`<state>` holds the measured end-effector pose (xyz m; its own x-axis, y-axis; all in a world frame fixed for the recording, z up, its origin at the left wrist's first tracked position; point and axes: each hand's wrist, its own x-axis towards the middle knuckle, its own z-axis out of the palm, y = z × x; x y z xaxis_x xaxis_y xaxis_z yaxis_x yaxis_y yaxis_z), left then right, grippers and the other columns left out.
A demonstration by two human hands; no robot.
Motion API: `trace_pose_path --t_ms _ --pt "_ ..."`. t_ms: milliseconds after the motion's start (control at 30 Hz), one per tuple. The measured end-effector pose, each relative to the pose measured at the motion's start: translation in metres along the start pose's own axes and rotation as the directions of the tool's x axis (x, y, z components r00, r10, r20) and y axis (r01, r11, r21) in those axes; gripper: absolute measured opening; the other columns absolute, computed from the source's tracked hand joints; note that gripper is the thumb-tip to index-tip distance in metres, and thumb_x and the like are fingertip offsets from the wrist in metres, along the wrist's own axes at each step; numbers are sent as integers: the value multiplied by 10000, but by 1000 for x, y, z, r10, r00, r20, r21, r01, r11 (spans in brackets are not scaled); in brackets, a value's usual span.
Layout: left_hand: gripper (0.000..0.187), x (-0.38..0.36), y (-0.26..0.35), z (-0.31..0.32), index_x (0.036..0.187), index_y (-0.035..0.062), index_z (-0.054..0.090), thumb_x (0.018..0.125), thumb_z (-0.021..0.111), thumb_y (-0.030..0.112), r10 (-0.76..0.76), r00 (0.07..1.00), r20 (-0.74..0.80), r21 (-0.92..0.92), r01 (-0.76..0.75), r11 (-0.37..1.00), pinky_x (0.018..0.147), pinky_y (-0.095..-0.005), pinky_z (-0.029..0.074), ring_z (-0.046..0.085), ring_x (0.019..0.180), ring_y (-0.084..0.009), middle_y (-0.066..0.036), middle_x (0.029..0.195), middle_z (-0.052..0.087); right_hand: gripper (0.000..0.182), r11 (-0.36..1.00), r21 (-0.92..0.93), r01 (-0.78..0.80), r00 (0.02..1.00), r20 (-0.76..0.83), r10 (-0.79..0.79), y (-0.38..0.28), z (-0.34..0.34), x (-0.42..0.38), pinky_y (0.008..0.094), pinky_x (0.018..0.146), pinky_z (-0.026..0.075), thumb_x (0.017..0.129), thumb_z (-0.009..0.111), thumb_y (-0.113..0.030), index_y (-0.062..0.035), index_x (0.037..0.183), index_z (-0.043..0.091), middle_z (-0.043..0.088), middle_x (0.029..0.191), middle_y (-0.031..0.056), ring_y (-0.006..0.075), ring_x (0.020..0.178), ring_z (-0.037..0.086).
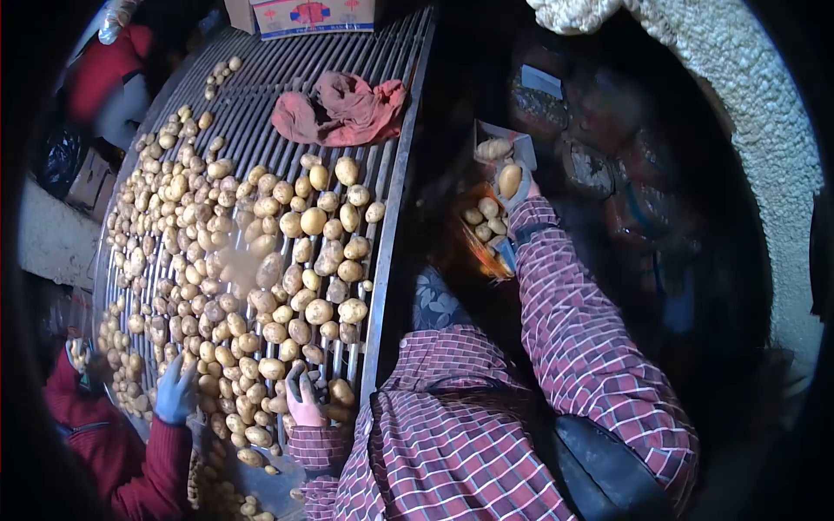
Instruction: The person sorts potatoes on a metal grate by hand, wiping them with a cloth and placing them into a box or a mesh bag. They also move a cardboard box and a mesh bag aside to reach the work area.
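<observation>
My left hand, in a pink glove with grey fingertips, rests among the potatoes near the metal edge of the slatted table. Its fingers are apart and I see nothing held in them. Out to the right, my gloved right hand is closed on a potato above a box. Several potatoes lie in an orange bag just below that hand.
A red cloth lies on the slatted table, with a cardboard box beyond it. A co-worker's blue-gloved hand is at the lower left. Another person stands at the upper left. Filled bags lie in shadow at right.
</observation>
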<state>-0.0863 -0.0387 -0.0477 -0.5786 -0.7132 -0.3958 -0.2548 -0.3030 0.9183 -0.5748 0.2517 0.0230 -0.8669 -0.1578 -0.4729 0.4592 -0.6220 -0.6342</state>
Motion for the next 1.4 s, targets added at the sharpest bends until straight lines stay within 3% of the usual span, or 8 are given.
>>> trace_pose_path --t_ms 200,367,533,833,967,1067,1267,1400 --pt "303 -1 -1 1 1248 53 527 1018 474 243 11 1000 11 -11 -11 1000 658 -246 501 589 712 -120 -75 932 647 391 974 73 -215 976 49 212 55 -98 -16 419 757 578 876 689 -305 -122 1190 545 592 1083 99 280 973 599" --pt "261 0 -5 0 1210 42 547 1014 485 203 -110 993 46 -12 111 994 700 -255 505 586 738 -122 -62 908 619 357 925 44 -377 822 -445 356 121 -172 -18 497 766 553 851 705 -228 -167 1175 568 590 1103 68 296 994 577" --pt "238 2 -14 -4 1187 32 560 1001 492 163 -138 990 35 -5 139 990 740 -259 497 580 781 -126 -61 941 613 381 985 116 -127 936 -316 158 85 -142 55 480 845 534 916 594 -333 -171 1255 533 603 1100 94 296 997 588" --pt "263 -5 -9 -3 1170 7 609 950 577 146 94 995 17 304 -95 948 909 -332 478 601 990 -192 -111 1069 650 304 861 -508 23 1000 22 -13 95 -26 52 398 794 521 923 565 -191 -139 1221 595 649 1103 69 229 958 634" --pt "239 -1 3 -8 1142 9 620 935 597 124 173 983 -62 326 -144 934 878 -311 494 620 969 -180 -110 1049 653 282 470 -675 568 795 598 -102 150 116 -4 270 816 496 885 651 -140 -11 1136 656 678 1030 55 117 925 605" --pt "247 7 14 -22 1142 13 621 918 607 114 201 973 -109 349 -152 925 909 -347 480 629 998 -230 -127 1069 664 368 178 -621 763 589 782 205 214 180 -6 336 907 482 842 684 -206 -13 1154 641 666 1081 168 266 1015 641" --pt "272 21 26 -61 1137 20 625 883 626 114 367 900 -236 565 -180 805 939 -405 465 606 1033 -322 -165 1078 640 733 -608 -284 741 627 617 476 317 271 -68 539 1152 194 888 486 -604 -191 1480 355 264 1551 181 405 1436 196" --pt "599 32 34 -82 1323 95 496 770 713 171 474 869 -139 824 -165 542 1084 -520 288 400 1289 -378 -169 1381 446 598 -499 84 862 351 611 709 370 242 -143 679 1081 178 924 420 -547 -196 1408 453 362 1516 87 357 1407 286"
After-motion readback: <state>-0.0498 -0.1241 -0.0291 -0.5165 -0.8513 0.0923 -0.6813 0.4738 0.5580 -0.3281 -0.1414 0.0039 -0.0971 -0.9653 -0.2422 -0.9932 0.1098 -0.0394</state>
